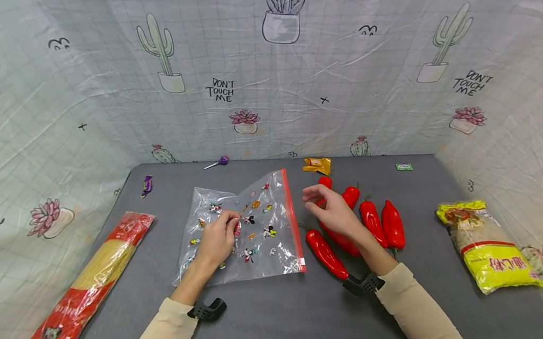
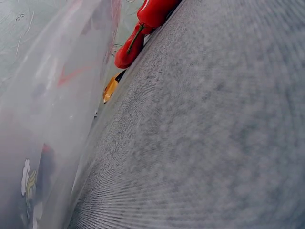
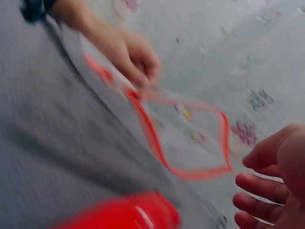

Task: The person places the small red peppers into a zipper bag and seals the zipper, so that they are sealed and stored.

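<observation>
Clear plastic bag with cartoon prints (image 1: 256, 248): over the dark grey tabletop (image 1: 273, 318), in front of the person; centre of the clock used here, 12 pointing away from the person.
Red zip strip (image 1: 292, 221): along the bag's 3 o'clock edge; in the right wrist view it parts into a loop, the mouth gaping.
Left hand (image 1: 217, 237): thumb and fingers narrowed together, pinching the bag's film.
Long, glossy red peppers (image 1: 326, 253): in a loose cluster at 3 o'clock, just beside the strip.
Right hand (image 1: 332, 210): at 3 o'clock, over the peppers, fairly wide, fingers loosely bent; whether it touches one, I cannot tell.
Long red-and-yellow plastic packet (image 1: 89, 285): between 8 and 9, lying aslant.
Plump yellow plastic packet (image 1: 490, 248): at 3 o'clock, well beyond the peppers.
Small sweets: purple wrapper (image 1: 146, 186) at 10, purple lollipop (image 1: 223, 160) between 11 and 12, orange-gold wrapper (image 1: 317, 165) at 2, small green wrapper (image 1: 404, 167) between 2 and 3.
</observation>
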The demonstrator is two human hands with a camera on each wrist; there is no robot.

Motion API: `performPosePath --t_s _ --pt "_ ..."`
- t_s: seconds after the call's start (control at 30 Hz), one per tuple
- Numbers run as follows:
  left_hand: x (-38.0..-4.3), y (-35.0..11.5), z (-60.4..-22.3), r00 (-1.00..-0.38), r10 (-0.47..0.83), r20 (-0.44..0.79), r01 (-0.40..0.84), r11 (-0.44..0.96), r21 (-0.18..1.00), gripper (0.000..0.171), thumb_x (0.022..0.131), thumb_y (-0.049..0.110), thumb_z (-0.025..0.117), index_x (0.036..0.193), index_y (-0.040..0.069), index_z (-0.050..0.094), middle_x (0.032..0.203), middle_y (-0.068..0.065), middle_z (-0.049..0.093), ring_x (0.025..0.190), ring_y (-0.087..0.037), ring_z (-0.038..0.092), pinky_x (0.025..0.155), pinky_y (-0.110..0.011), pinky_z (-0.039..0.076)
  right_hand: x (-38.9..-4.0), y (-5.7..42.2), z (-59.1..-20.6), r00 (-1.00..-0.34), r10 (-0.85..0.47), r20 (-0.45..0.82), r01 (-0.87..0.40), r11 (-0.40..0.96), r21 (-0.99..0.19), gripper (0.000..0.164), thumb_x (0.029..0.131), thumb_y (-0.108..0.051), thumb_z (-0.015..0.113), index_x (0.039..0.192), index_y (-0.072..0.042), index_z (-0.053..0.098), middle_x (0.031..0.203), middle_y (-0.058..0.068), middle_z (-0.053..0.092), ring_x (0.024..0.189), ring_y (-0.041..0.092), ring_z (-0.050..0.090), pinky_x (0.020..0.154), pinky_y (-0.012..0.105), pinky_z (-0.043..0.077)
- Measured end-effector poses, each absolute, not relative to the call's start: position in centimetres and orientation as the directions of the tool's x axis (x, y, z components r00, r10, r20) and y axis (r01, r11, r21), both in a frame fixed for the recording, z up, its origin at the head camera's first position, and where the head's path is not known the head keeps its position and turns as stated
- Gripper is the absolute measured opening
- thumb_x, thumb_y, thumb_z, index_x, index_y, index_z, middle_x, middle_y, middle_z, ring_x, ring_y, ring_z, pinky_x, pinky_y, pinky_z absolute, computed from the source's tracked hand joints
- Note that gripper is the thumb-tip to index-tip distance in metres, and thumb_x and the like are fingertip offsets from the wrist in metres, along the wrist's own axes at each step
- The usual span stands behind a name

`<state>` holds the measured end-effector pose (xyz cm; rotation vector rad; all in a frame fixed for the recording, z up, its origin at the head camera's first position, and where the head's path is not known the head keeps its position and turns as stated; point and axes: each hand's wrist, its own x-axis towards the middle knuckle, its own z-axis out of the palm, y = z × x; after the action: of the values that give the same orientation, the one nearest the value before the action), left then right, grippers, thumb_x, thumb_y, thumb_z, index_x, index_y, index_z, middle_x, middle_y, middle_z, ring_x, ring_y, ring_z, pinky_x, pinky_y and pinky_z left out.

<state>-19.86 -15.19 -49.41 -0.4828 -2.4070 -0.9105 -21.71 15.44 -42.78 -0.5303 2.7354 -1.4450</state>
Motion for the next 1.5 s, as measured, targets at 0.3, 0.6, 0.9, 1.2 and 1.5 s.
performPosePath --t_s 0.3,0.6,0.9,1.2,1.5 --pt "-19.7 -15.3 -49.0 -0.826 0.148 0.544 0.473 0.707 0.526 0.005 0.093 0.014 0.058 0.096 0.014 0.062 0.07 0.003 0.064 0.054 -0.005 0.05 0.055 -0.027 0.047 -25.9 20.2 -42.8 -0.922 -0.361 0.139 -0.374 0.738 -0.561 0.038 0.088 -0.016 0.063 0.124 -0.007 0.057 0.128 0.015 0.052 0.113 0.037 0.049 0.091 0.051 0.043" --pt "-19.6 -15.3 -49.1 -0.816 0.143 0.56 0.489 0.687 0.537 0.006 0.092 0.016 0.059 0.094 0.014 0.064 0.071 0.004 0.066 0.053 -0.003 0.048 0.054 -0.025 0.046 -30.3 21.3 -43.3 -0.859 -0.51 0.035 -0.487 0.795 -0.361 0.046 0.086 0.008 0.043 0.127 -0.007 0.057 0.14 0.015 0.047 0.13 0.039 0.037 0.106 0.058 0.03" --pt "-19.5 -15.4 -49.2 -0.842 0.124 0.525 0.454 0.69 0.564 0.007 0.093 0.018 0.058 0.094 0.015 0.064 0.068 0.006 0.061 0.053 -0.003 0.047 0.054 -0.024 0.044 -31.0 21.1 -43.7 -0.874 -0.473 -0.106 -0.443 0.869 -0.222 0.048 0.083 0.002 0.062 0.127 -0.017 0.059 0.136 0.01 0.052 0.127 0.034 0.044 0.099 0.062 0.032" --pt "-19.6 -15.4 -49.1 -0.846 0.125 0.519 0.447 0.696 0.562 0.008 0.093 0.019 0.059 0.095 0.014 0.066 0.072 0.004 0.066 0.056 -0.004 0.051 0.056 -0.026 0.048 -29.1 22.0 -42.7 -0.902 -0.431 0.011 -0.417 0.864 -0.284 0.048 0.082 -0.014 0.072 0.127 -0.016 0.057 0.13 0.011 0.057 0.117 0.031 0.053 0.087 0.051 0.03" --pt "-19.7 -15.3 -49.2 -0.841 0.12 0.528 0.453 0.691 0.564 0.009 0.093 0.018 0.059 0.095 0.014 0.066 0.074 0.002 0.067 0.059 -0.005 0.054 0.059 -0.028 0.051 -25.1 20.0 -41.7 -0.857 -0.504 0.105 -0.509 0.798 -0.323 0.045 0.08 -0.018 0.074 0.123 -0.014 0.061 0.115 0.007 0.062 0.095 0.024 0.061 0.083 0.046 0.036"
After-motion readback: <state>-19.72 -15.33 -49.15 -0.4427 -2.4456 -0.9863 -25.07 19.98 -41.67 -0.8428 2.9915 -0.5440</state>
